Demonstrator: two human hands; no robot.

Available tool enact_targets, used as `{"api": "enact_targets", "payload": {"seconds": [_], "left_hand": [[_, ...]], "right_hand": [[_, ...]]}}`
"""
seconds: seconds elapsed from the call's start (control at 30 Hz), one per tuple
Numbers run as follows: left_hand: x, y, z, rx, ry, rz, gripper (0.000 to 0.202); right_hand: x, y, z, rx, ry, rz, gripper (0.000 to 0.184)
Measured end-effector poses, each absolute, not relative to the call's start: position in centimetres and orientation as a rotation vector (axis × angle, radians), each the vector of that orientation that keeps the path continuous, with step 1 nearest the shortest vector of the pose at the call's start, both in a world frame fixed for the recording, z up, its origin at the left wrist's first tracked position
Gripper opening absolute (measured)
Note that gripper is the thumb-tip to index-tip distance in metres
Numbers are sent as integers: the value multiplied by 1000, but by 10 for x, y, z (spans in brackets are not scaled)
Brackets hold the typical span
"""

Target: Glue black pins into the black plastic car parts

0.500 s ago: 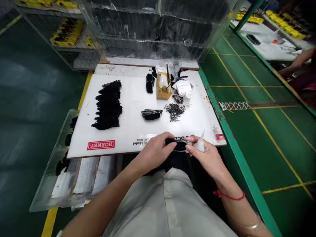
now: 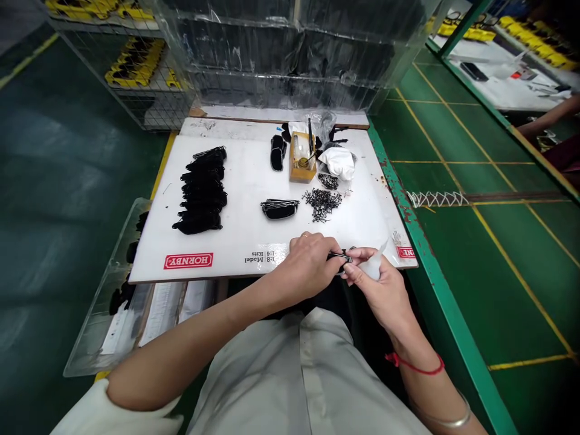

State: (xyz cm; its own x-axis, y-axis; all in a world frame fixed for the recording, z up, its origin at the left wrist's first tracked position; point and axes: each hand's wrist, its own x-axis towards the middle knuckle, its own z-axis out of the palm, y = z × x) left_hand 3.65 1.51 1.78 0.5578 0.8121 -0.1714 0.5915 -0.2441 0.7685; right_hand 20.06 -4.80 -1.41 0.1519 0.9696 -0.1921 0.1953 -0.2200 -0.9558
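At the front edge of the board, my left hand (image 2: pixel 312 263) is closed over a small glossy black curved part (image 2: pixel 339 255), hiding most of it. My right hand (image 2: pixel 385 290) has a translucent white squeeze bottle with a pointed nozzle (image 2: pixel 374 264) tucked in it, nozzle up and right. Its thumb and fingertips also meet the near end of the black part. Beyond the hands lie a loose pile of small black pieces (image 2: pixel 322 204) and a stack of similar black curved parts (image 2: pixel 280 209).
Overlapping black parts (image 2: pixel 202 192) form a row on the left of the white board (image 2: pixel 244 169). A wooden box (image 2: pixel 302 172) with tools and a white crumpled bag (image 2: pixel 338 163) stand at the back. A clear tray (image 2: pixel 86 338) sits lower left. Another person's arm (image 2: pixel 550 118) shows far right.
My left hand has shifted right and rolled over the black part, covering more of it. My right hand stays close by with the bottle. The view has shifted slightly.
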Motion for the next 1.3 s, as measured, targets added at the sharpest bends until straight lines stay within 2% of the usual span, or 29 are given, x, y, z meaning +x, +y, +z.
{"api": "enact_targets", "payload": {"seconds": [0.63,0.87,1.07,1.2,1.3], "left_hand": [[39,25,17,1797,1147,379,15],[41,26,10,1758,1213,319,13],[40,31,4,1747,1202,185,13],[39,35,2,1777,1163,101,17],[37,38,1,1795,1119,82,18]], "right_hand": [[186,-54,-17,-1647,-1144,934,21],[187,-52,-14,-1755,-1274,945,24],[201,-49,-16,-1669,-1212,1215,37],[219,-52,-7,-1642,-1235,1141,31],[230,-57,3,-1748,-1366,1026,34]]}}
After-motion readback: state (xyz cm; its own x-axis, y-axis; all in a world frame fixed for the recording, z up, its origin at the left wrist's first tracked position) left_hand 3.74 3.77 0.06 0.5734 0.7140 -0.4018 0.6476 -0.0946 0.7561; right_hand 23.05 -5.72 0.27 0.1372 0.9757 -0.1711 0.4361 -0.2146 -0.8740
